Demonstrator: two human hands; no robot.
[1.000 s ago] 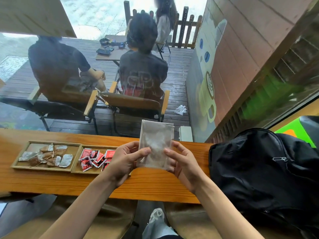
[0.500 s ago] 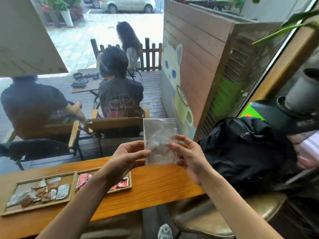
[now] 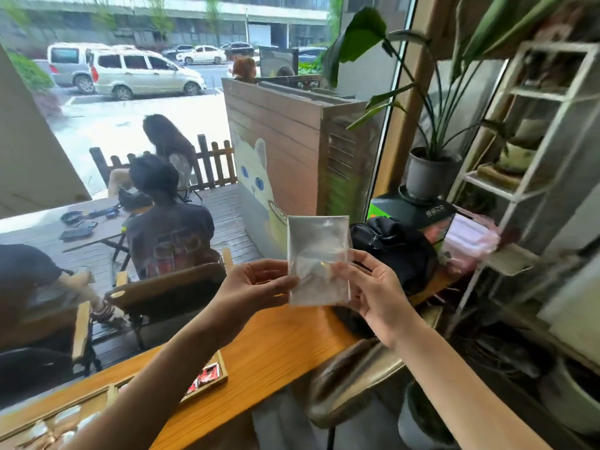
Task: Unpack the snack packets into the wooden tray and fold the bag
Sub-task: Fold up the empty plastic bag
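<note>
Folding is in hand: left hand (image 3: 256, 284) and right hand (image 3: 373, 287) pinch the empty bag (image 3: 319, 258) upright, likely needing another crease next.

Your two arms are bare, with no sleeves. Your left hand (image 3: 256, 284) and right hand (image 3: 373, 287) wear no gloves or rings.
</note>
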